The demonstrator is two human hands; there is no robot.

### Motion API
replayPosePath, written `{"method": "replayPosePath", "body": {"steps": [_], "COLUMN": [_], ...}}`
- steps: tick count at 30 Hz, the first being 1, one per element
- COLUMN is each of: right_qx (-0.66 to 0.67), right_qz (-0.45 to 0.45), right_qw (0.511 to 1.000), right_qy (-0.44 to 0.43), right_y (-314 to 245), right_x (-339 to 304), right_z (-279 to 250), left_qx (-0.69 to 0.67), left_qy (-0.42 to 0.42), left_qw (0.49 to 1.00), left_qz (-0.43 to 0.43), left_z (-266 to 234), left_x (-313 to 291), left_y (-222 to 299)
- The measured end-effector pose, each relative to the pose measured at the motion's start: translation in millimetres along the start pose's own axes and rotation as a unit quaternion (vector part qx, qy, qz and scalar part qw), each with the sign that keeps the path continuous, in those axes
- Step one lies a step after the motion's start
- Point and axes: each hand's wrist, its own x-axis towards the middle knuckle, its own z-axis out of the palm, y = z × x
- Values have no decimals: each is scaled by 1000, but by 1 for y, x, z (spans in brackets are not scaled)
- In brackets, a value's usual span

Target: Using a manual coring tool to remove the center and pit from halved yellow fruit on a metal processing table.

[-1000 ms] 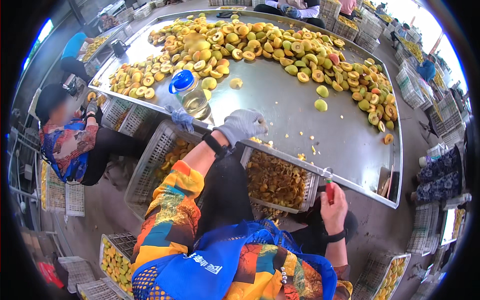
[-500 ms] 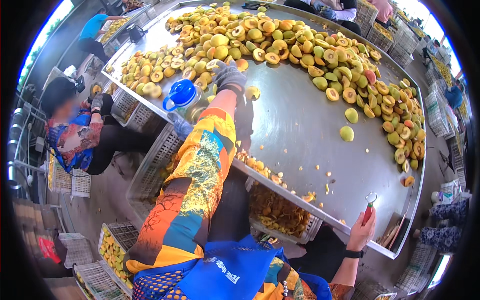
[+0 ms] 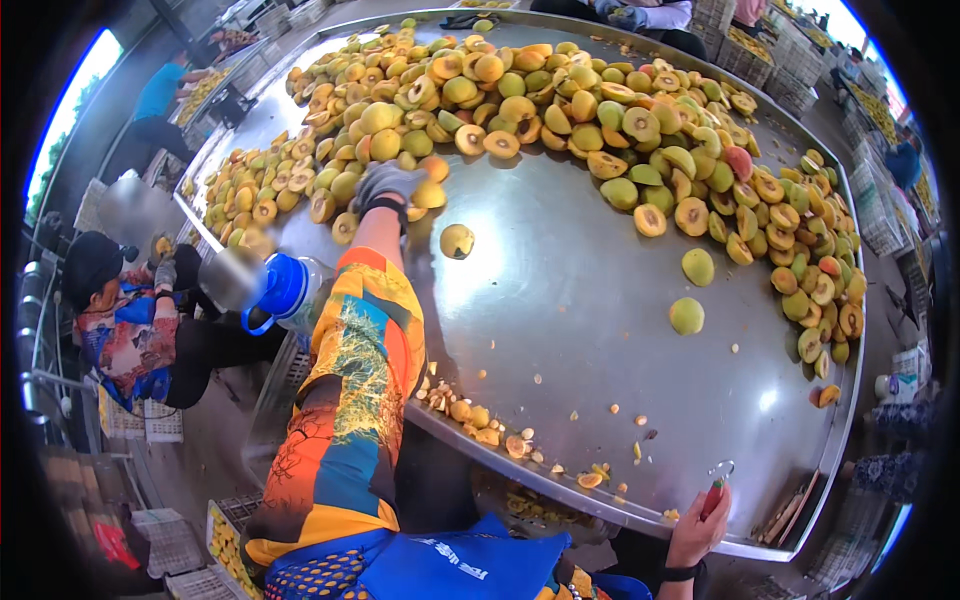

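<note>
My left hand [image 3: 388,184], in a grey glove, reaches into the near left of a pile of halved yellow-green peaches [image 3: 380,118]. Peaches lie against its right side, and its fingers are partly hidden and blurred, so their grip is unclear. My bare right hand [image 3: 697,530] is closed round the red handle of a loop-ended coring tool [image 3: 714,492] at the table's near right edge. The tool's metal loop points up and away from me. One peach half [image 3: 457,241] lies apart, to the right of my left hand.
The metal table [image 3: 560,330] has a raised rim; pits and scraps [image 3: 480,420] lie along its near edge. A blue-capped bottle [image 3: 290,288] stands beside my left forearm. A co-worker [image 3: 135,325] sits at left. Flat strips [image 3: 790,510] lie in the right corner.
The view has shifted. My left hand has moved left along the near side of the pile. A gloved hand seen by the bottle earlier is out of sight. My right hand keeps the tool.
</note>
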Motion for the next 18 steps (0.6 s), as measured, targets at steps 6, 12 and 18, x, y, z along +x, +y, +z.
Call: {"method": "replayPosePath", "body": {"steps": [6, 12, 18], "right_qx": [-10, 3, -51], "right_qz": [-9, 46, 67], "right_qw": [1000, 999, 996], "right_qy": [7, -22, -23], "right_y": [4, 5, -2], "right_x": [0, -4, -3], "right_z": [3, 1, -5], "left_qx": [-29, -151, -8], "left_qy": [-225, 62, 272], "left_qw": [879, 968, 959], "left_qz": [419, 192, 86], "left_z": [20, -7, -4], "left_x": [-48, -16, 80], "left_y": [33, 56, 26]}}
